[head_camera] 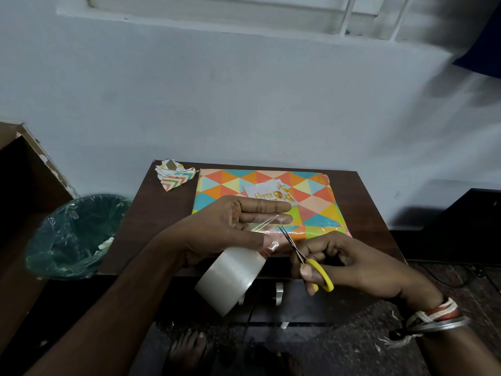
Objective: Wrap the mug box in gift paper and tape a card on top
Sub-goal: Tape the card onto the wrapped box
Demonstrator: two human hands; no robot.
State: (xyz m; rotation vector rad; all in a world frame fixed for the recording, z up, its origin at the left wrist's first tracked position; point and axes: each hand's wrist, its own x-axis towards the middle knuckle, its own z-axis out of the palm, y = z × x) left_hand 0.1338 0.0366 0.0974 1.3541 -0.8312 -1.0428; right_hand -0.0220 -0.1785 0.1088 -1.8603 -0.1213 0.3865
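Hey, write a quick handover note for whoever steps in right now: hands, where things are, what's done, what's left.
Left hand holds a tape strip drawn off the tape roll, which hangs below it.
Right hand grips the scissors, blades at the strip.
The wrapped box sits on the table, with the card lying on top.
Done: box wrapped.
Left: cut the strip and tape the card down. Can't tell if any tape holds it yet.

Head view, 1 camera, wide-angle: worn above the near edge of the table (162, 213), facing forward and down toward the far wall (244, 109); close range; upper right corner blurred, perhaps by motion.
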